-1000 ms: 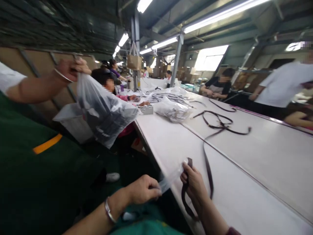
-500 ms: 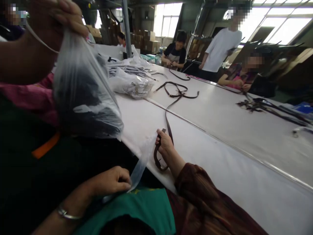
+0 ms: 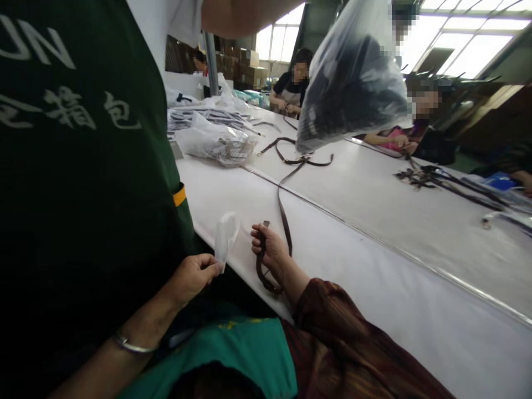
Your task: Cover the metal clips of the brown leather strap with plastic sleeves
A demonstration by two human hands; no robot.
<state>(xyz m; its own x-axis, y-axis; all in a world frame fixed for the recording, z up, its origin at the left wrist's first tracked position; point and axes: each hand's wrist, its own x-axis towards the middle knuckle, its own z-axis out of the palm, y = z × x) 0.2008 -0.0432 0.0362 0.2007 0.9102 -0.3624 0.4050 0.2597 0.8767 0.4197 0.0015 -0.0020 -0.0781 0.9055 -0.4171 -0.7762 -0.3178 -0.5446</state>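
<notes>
Left hand pinched clear film, right hand gripped brown strap; bumping nearby green apron could've knocked film loose.

Dark green apron, white Latin lettering ending in "N", Chinese characters beneath ending in "箱包"

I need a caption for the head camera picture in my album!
Left hand pinches a plastic strip; right hand grips a brown strap.

The head camera looks forward-down over both hands.
</notes>
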